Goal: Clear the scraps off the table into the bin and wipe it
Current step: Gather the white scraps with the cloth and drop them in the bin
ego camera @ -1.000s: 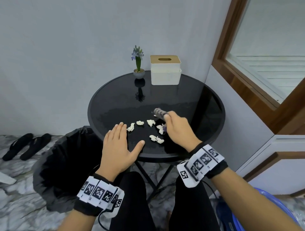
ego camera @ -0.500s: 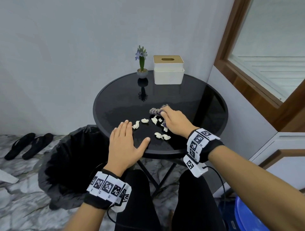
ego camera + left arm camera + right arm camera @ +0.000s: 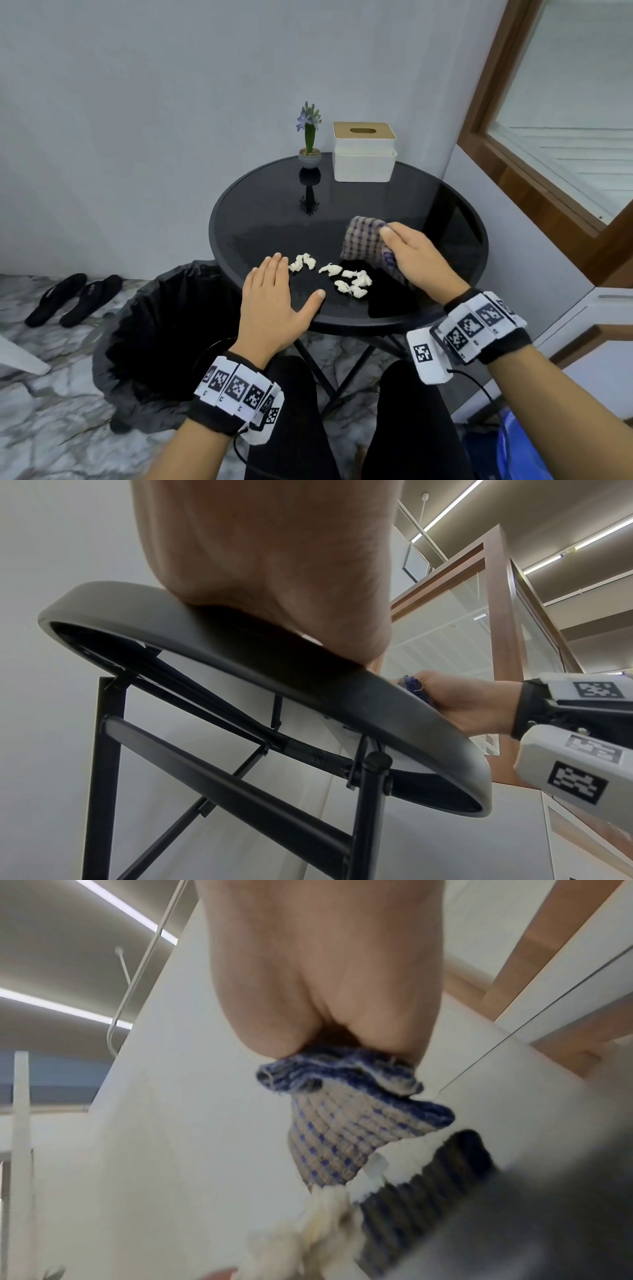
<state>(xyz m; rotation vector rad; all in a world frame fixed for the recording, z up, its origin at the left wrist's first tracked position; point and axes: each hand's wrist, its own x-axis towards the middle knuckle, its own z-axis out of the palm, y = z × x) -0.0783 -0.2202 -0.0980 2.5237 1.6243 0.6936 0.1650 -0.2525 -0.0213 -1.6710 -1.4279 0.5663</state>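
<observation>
The right hand [image 3: 416, 258] now lifts the checked cloth [image 3: 368, 245], pinched and unfurled, beside the scraps [image 3: 352, 279]. The left hand [image 3: 274, 301] stays flat, fingers straight, on the table [image 3: 445, 219] edge.

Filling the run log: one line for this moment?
left hand flat on table edge | right hand grips checked cloth | scraps on table | bin below

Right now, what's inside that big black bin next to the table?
The bin has a black bag lining it, and the inside looks dark all the way down. No scraps show in it; they lie on the table. The bottom is too dark to see.
</observation>
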